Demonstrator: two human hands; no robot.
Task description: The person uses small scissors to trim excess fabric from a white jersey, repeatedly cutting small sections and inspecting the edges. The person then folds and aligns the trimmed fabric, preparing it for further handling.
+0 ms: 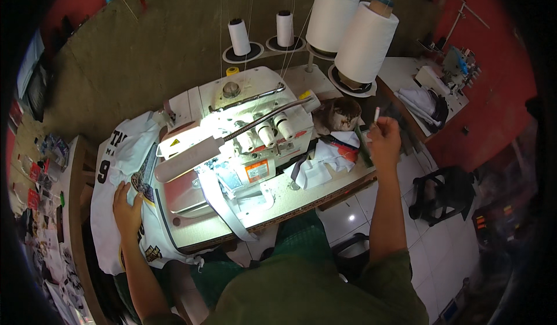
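My left hand (pixel 127 212) lies on a white jersey (pixel 125 157) with dark print and yellow trim, its fingers stretched out over the cloth. The jersey hangs over the left end of the sewing table (pixel 200 232). Out to the right, my right hand (pixel 385 142) is raised with its fingers closed round what looks like a cigarette (pixel 377 114), a short white stick pointing up. Between my hands stands a white overlock sewing machine (pixel 255 110) with its lamp lit. A pale strip of fabric (pixel 220 203) runs from it over the table's front edge.
White, red and dark fabric scraps (pixel 331 154) lie right of the machine, beside a stained round pot (pixel 346 111). Large thread cones (pixel 365 46) stand behind. A black stool (pixel 444 194) is on the tiled floor. Another machine (pixel 447 78) stands far right, and a cluttered shelf (pixel 43 209) lines the left.
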